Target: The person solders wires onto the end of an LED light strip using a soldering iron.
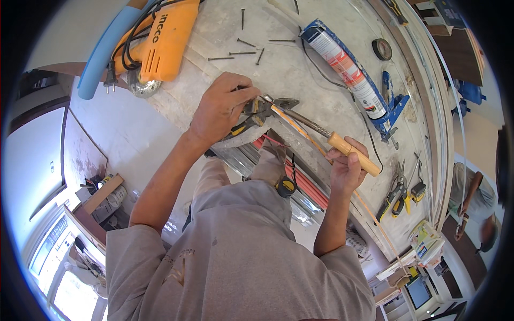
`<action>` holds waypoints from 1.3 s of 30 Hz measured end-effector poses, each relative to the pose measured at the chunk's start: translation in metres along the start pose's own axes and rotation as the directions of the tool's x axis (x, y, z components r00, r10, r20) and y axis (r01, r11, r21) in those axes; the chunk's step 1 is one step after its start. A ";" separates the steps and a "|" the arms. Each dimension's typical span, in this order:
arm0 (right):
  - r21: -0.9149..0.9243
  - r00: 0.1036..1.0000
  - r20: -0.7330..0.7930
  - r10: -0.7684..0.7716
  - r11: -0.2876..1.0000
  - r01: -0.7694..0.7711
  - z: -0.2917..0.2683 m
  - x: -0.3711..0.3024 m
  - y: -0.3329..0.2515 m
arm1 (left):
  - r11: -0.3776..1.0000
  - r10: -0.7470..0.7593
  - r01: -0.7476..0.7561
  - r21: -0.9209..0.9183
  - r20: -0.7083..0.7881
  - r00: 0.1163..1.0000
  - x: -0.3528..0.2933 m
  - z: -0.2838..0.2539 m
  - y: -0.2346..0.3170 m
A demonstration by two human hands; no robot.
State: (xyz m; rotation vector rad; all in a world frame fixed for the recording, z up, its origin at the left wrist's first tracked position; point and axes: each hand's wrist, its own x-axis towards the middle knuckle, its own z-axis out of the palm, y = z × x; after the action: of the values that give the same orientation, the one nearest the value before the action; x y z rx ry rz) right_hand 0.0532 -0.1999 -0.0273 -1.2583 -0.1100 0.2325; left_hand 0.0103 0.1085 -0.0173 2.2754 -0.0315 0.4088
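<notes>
An orange power drill (160, 40) lies at the far left of the dusty worktable (300, 69), its black cord coiled on top, beside a blue foam tube (104, 51). About 7 dark nails (243, 52) are scattered near the middle. A caulking gun (358, 80) with a white cartridge lies diagonally on the right, near a roll of black tape (382, 49). Yellow-handled pliers (397, 195) rest by the table's right edge. A tape measure (287, 186) hangs at the person's waist.

The single head-worn fisheye view looks steeply down from above the person's own shoulders, close over the left hand (222, 107) and right hand (347, 163), onto the workbench (300, 69), whose edges bend toward the dark rim.
</notes>
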 end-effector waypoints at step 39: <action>-0.018 1.000 -0.008 -0.020 1.000 0.020 0.003 0.002 0.000 | 1.000 0.021 -0.021 -0.001 0.002 1.000 -0.001 0.000 -0.002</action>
State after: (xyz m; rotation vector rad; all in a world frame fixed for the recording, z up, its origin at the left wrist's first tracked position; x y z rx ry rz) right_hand 0.0545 -0.1970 -0.0261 -1.2748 -0.1180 0.2091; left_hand 0.0099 0.1098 -0.0186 2.2760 -0.0572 0.4177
